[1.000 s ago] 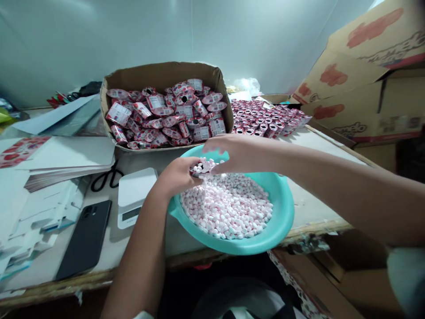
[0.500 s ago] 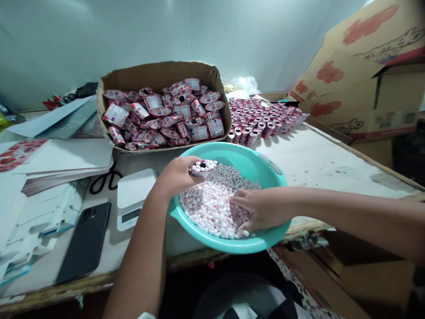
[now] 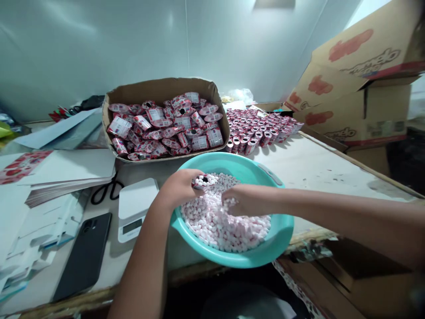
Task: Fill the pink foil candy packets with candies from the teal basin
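My left hand (image 3: 182, 189) is closed round a small oval candy container (image 3: 206, 180), holding it over the left rim of a turquoise basin (image 3: 229, 160). White candies show in its open top, around a dark hole. Pale pink and white candies (image 3: 219, 226) lie heaped in the basin. My right hand (image 3: 244, 200) is curled over the heap with candies in its fingers, just right of the container. Its fingertips are partly hidden and blurred.
Behind the basin stands a carton (image 3: 111, 133) full of printed containers. More containers (image 3: 252, 128) stand in rows to its right. At left are a white scale (image 3: 137, 199), a black phone (image 3: 84, 254), scissors (image 3: 106, 189) and stacked sheets (image 3: 73, 168). Large cartons (image 3: 365, 97) rise at right.
My right hand has risen from the candies at the basin's right side and moved left toward the container, fingers now curled with candies. My left hand keeps its hold. The camera view has shifted slightly.
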The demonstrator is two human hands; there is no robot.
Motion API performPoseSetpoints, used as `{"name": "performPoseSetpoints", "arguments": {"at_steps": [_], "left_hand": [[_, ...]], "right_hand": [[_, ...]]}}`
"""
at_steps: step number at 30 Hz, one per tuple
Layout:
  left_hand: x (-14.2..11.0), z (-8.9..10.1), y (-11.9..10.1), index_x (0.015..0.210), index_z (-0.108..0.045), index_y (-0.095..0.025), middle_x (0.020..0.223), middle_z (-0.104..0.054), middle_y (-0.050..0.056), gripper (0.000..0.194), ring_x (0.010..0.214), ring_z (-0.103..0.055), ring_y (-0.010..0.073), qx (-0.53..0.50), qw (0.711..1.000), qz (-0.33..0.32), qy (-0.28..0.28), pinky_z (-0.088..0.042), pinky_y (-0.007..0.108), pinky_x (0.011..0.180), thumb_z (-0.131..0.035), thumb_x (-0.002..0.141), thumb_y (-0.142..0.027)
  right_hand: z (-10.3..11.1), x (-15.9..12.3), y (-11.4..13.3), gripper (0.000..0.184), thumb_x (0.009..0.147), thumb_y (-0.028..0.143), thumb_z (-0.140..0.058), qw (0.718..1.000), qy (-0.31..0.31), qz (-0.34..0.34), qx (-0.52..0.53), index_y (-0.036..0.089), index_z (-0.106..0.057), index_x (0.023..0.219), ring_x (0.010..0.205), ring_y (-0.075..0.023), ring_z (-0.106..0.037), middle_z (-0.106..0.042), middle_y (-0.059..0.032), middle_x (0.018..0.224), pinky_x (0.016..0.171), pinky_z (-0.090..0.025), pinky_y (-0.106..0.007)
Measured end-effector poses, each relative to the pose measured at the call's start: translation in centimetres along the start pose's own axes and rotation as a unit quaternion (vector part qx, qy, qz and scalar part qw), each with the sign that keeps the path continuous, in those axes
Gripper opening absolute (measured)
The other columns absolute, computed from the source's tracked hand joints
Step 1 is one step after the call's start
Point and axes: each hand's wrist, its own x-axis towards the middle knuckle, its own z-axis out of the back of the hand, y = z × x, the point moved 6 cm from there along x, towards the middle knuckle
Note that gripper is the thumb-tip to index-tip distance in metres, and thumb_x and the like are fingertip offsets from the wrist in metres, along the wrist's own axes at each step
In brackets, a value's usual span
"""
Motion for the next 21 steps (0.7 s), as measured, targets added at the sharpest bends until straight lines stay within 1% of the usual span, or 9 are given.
{"name": "performPoseSetpoints", "arguments": {"at_steps": [2, 4, 6, 11, 13, 15, 17, 19, 21], "left_hand": [[-0.1, -0.1, -0.2, 0.102, -0.074, -0.024, 0.097, -0.075, -0.001, 0.035, 0.089, -0.066, 0.0202, 0.007, 1.0, -0.011, 0.007, -0.043, 0.025, 0.071, -0.067, 0.068, -0.017], [-0.1, -0.2, -0.1, 0.102, -0.074, -0.024, 0.095, -0.075, -0.001, 0.035, 0.087, -0.066, 0.02, 0.005, 1.0, -0.014, 0.007, -0.043, 0.025, 0.07, -0.067, 0.069, -0.018], [-0.2, -0.1, 0.0, 0.099, -0.074, -0.023, 0.09, -0.074, -0.002, 0.029, 0.082, -0.066, 0.0197, 0.0, 1.0, -0.013, 0.004, -0.041, 0.025, 0.067, -0.069, 0.07, -0.023], [-0.1, 0.1, -0.1, 0.094, -0.074, -0.022, 0.087, -0.073, -0.003, 0.023, 0.084, -0.066, 0.0206, -0.018, 0.999, -0.031, -0.002, -0.042, 0.025, 0.068, -0.072, 0.072, -0.028], [-0.1, 0.2, 0.0, 0.101, -0.074, -0.024, 0.092, -0.074, -0.002, 0.03, 0.086, -0.067, 0.0209, -0.033, 0.999, -0.017, -0.011, -0.043, 0.026, 0.071, -0.073, 0.071, -0.026], [-0.1, 0.2, 0.2, 0.105, -0.073, -0.024, 0.095, -0.075, -0.002, 0.035, 0.087, -0.068, 0.0207, -0.056, 0.998, 0.004, -0.012, -0.044, 0.026, 0.072, -0.074, 0.07, -0.026], [-0.1, 0.2, 0.4, 0.106, -0.073, -0.025, 0.096, -0.075, -0.003, 0.036, 0.088, -0.068, 0.0202, -0.078, 0.997, 0.019, -0.011, -0.046, 0.025, 0.072, -0.074, 0.07, -0.026], [-0.1, 0.2, 0.5, 0.106, -0.073, -0.026, 0.097, -0.075, -0.003, 0.036, 0.088, -0.069, 0.0199, -0.086, 0.996, 0.029, -0.016, -0.046, 0.025, 0.073, -0.075, 0.07, -0.028], [0.0, 0.2, 0.6, 0.106, -0.073, -0.027, 0.097, -0.075, -0.004, 0.037, 0.089, -0.069, 0.0201, -0.076, 0.996, 0.038, -0.016, -0.046, 0.025, 0.072, -0.076, 0.07, -0.029]], "right_hand": [[2.5, 0.7, 0.9, 0.022, 0.081, 0.024, -0.06, 0.998, -0.042, 0.043, -0.011, 0.016, -0.07, 0.099, 0.069, -0.0156, -0.059, -0.071, -0.0045, 0.085, 0.059, -0.037, -0.026], [4.8, 1.7, 1.8, 0.022, 0.081, 0.03, -0.063, 0.993, -0.094, 0.058, -0.041, 0.017, -0.071, 0.097, 0.067, -0.015, -0.057, -0.07, -0.0034, 0.081, 0.058, -0.035, -0.027], [6.1, 2.6, 2.9, 0.023, 0.078, 0.032, -0.067, 0.986, -0.138, 0.072, -0.067, 0.018, -0.071, 0.096, 0.067, -0.0147, -0.056, -0.069, -0.0024, 0.08, 0.057, -0.034, -0.027], [6.6, 2.4, 4.9, 0.029, 0.078, 0.032, -0.068, 0.968, -0.195, 0.096, -0.123, 0.021, -0.07, 0.104, 0.072, -0.0169, -0.059, -0.07, -0.0035, 0.09, 0.056, -0.034, -0.028], [6.6, 1.2, 4.4, 0.036, 0.081, 0.033, -0.066, 0.96, -0.219, 0.104, -0.14, 0.021, -0.067, 0.114, 0.081, -0.0198, -0.062, -0.069, -0.0069, 0.104, 0.061, -0.038, -0.029], [6.2, 0.0, 2.7, 0.042, 0.086, 0.035, -0.062, 0.959, -0.225, 0.082, -0.148, 0.02, -0.063, 0.125, 0.085, -0.0216, -0.063, -0.064, -0.0116, 0.118, 0.067, -0.043, -0.031], [4.9, -0.8, 0.0, 0.055, 0.086, 0.045, -0.062, 0.972, -0.176, 0.017, -0.152, 0.017, -0.059, 0.133, 0.087, -0.0259, -0.064, -0.06, -0.018, 0.128, 0.069, -0.046, -0.036], [2.3, -1.4, -2.7, 0.077, 0.078, 0.06, -0.067, 0.986, -0.06, -0.045, -0.146, 0.017, -0.054, 0.141, 0.095, -0.0345, -0.064, -0.054, -0.0228, 0.137, 0.07, -0.049, -0.042], [-0.5, -2.1, -4.0, 0.091, 0.07, 0.065, -0.072, 0.989, 0.04, -0.056, -0.131, 0.022, -0.049, 0.147, 0.107, -0.0413, -0.06, -0.05, -0.0226, 0.144, 0.075, -0.049, -0.045]]}}
